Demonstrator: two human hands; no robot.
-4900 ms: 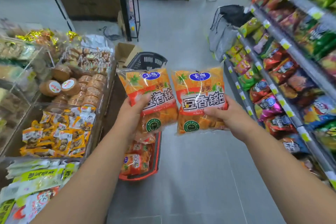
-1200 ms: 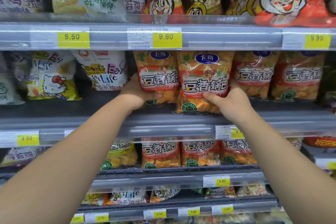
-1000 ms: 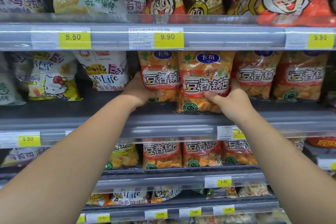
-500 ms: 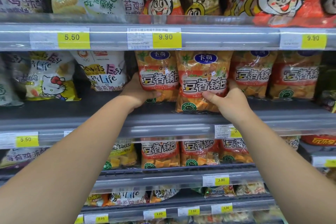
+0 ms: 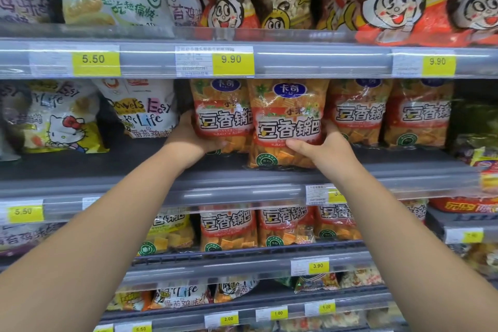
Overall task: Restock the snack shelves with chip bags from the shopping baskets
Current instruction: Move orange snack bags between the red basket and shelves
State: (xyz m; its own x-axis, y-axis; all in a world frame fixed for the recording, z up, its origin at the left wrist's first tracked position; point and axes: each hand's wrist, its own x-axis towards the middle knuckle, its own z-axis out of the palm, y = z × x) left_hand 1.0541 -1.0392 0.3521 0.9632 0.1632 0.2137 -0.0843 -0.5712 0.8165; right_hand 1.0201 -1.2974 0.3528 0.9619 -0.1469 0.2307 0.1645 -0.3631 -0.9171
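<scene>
Orange rear bag (image 5: 221, 116) gripped by left hand (image 5: 188, 140), front bag (image 5: 288, 116) by right hand (image 5: 326, 151), on shelf (image 5: 134, 167)

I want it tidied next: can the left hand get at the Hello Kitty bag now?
Probably not yet: the left hand grips an orange chip bag. The shelf front toward the Hello Kitty bag looks open, so once freed it likely could.

Bright, even store light falls from above. White glare streaks the clear price rail (image 5: 323, 62) and the film of the orange chip bags (image 5: 288, 105). The shelf recesses (image 5: 113, 127) sit in shadow. Rails bow toward the edges; the lowest price tags (image 5: 228, 319) blur.
</scene>
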